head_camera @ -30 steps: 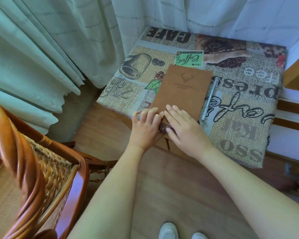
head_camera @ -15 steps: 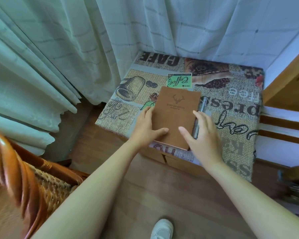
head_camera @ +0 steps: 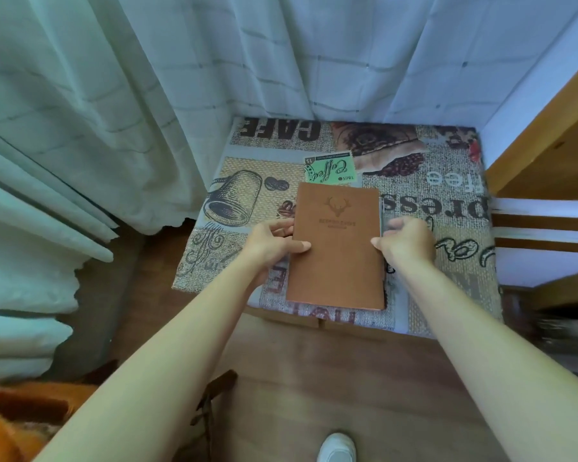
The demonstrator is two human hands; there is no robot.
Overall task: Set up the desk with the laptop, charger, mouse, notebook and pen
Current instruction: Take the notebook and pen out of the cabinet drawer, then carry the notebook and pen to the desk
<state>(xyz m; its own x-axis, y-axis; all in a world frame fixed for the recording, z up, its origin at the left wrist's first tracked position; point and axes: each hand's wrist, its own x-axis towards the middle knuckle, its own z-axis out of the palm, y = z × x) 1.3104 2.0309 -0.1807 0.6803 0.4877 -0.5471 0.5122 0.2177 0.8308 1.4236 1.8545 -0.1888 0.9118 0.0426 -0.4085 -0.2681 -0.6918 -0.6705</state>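
The notebook (head_camera: 337,248) is sitting at centre frame, brown cover up with a stag stamped near its far end, and both hands are gripping it by the long edges. The left hand (head_camera: 270,243) is clamping the left edge, thumb lying on the cover, fingers tucked beneath. The right hand (head_camera: 406,245) is pinching the right edge, thumb tip on the cover, the other fingers curled round the side. Whether the notebook is resting on the table or lifting clear of it, I cannot tell. A thin sliver of the pen (head_camera: 382,215) is showing just beside the right edge, above the right hand; whether that hand is gripping it too is hidden. Under it all, the table (head_camera: 447,181) is wearing a coffee-print cloth, filling the middle and right of the frame. Curtains (head_camera: 121,105) are hanging across the top and left. A wooden frame (head_camera: 548,138) is standing at the right edge. A white shoe (head_camera: 336,448) is poking in at bottom centre, on the wood floor (head_camera: 331,378).
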